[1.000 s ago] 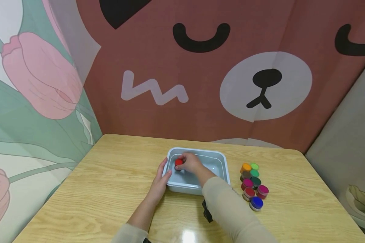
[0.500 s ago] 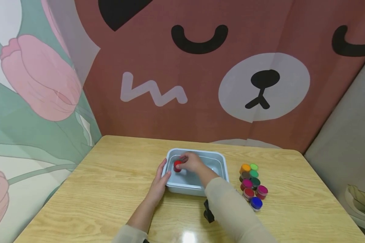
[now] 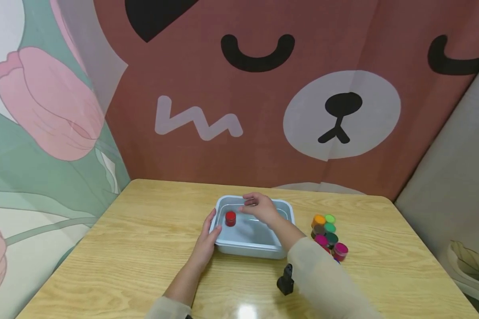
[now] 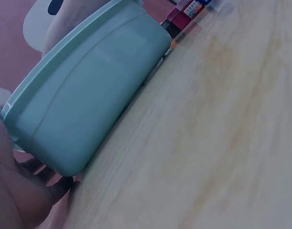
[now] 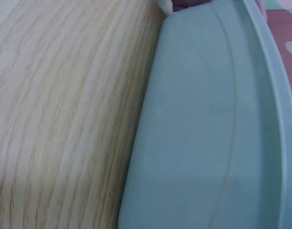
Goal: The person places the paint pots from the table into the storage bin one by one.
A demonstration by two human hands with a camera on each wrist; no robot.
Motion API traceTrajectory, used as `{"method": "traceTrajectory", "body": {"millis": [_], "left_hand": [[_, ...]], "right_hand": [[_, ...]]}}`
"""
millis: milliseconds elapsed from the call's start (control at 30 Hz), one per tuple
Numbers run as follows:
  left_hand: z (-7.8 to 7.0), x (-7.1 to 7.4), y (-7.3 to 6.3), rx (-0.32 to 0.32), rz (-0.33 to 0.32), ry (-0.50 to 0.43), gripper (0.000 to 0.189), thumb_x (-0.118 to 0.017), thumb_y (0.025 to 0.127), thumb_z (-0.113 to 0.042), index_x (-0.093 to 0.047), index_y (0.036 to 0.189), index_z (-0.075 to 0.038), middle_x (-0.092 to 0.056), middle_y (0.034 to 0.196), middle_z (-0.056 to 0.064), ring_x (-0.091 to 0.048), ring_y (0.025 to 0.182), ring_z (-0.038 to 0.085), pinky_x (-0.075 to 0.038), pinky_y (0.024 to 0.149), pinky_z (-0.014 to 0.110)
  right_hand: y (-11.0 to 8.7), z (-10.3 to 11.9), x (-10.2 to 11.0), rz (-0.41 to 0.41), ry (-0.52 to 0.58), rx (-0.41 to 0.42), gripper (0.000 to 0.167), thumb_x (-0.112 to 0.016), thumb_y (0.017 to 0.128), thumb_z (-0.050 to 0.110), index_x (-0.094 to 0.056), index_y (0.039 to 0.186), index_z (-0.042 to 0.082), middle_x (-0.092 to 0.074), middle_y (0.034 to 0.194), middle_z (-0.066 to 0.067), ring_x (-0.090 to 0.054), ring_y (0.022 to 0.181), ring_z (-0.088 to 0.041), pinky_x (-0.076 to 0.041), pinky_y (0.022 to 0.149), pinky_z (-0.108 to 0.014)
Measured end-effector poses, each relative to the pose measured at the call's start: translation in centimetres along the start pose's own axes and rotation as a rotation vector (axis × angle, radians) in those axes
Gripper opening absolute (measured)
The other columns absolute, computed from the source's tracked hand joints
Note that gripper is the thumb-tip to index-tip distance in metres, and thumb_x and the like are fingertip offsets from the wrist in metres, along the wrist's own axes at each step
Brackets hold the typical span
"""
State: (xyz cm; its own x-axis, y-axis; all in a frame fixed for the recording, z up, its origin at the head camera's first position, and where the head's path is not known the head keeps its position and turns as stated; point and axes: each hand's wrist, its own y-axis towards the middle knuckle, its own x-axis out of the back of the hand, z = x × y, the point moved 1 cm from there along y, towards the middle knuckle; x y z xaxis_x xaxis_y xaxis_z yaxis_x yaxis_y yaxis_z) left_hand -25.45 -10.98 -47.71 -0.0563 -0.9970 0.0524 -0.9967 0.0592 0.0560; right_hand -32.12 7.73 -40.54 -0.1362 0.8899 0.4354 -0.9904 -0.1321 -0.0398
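A light blue plastic bin (image 3: 251, 251) sits on the wooden table. Inside it, near the left wall, stands a small jar with a red lid (image 3: 230, 218). My left hand (image 3: 205, 241) holds the bin at its left end, thumb by the rim; in the left wrist view its fingers (image 4: 57, 188) curl round the bin's corner. Over the bin, a short way right of the red jar, is my right hand (image 3: 262, 208), fingers loosely bent and nothing held. The right wrist view is mostly filled by the bin's outer wall (image 5: 193, 124).
Right of the bin stand several small jars, among them an orange one (image 3: 318, 220), a light green one (image 3: 329, 219) and a magenta one (image 3: 340, 251); my right sleeve (image 3: 323, 274) partly covers the nearest ones. A printed bear curtain (image 3: 207, 159) hangs behind the table.
My right hand has let go of the red jar, which now stands in the bin, and has moved up and to the right. My left hand stays on the bin.
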Motion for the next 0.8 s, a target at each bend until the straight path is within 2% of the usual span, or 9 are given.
{"method": "traceTrajectory", "body": {"millis": [233,533,800], "left_hand": [[0.0,-0.1,-0.1,-0.003,0.000,-0.007,0.059,-0.047,0.101,-0.023,-0.024,0.156,-0.017,-0.019,0.163,0.016,-0.013,0.151,0.041,-0.007,0.120,0.064],[-0.4,-0.1,-0.2,0.010,0.001,0.014,0.060,-0.046,0.102,-0.023,-0.022,0.156,-0.018,-0.019,0.163,0.016,-0.013,0.151,0.040,-0.008,0.120,0.064],[-0.3,-0.1,-0.2,0.025,0.001,0.016,0.058,-0.045,0.103,-0.022,-0.023,0.156,-0.020,-0.019,0.164,0.014,-0.012,0.151,0.039,-0.006,0.120,0.064]], "right_hand": [[-0.6,-0.4,2.4,-0.017,0.011,0.001,0.045,-0.076,0.086,0.018,-0.062,0.128,0.009,-0.068,0.120,-0.014,-0.062,0.115,-0.028,-0.052,0.098,-0.043],[-1.7,-0.8,5.6,-0.042,0.017,-0.019,0.047,-0.073,0.089,0.020,-0.057,0.133,0.010,-0.062,0.131,-0.016,-0.060,0.119,-0.030,-0.052,0.100,-0.043],[-4.1,-1.9,8.7,-0.039,0.014,0.029,0.055,-0.070,0.092,0.027,-0.051,0.140,0.010,-0.056,0.138,-0.018,-0.057,0.124,-0.031,-0.050,0.103,-0.043]]}}
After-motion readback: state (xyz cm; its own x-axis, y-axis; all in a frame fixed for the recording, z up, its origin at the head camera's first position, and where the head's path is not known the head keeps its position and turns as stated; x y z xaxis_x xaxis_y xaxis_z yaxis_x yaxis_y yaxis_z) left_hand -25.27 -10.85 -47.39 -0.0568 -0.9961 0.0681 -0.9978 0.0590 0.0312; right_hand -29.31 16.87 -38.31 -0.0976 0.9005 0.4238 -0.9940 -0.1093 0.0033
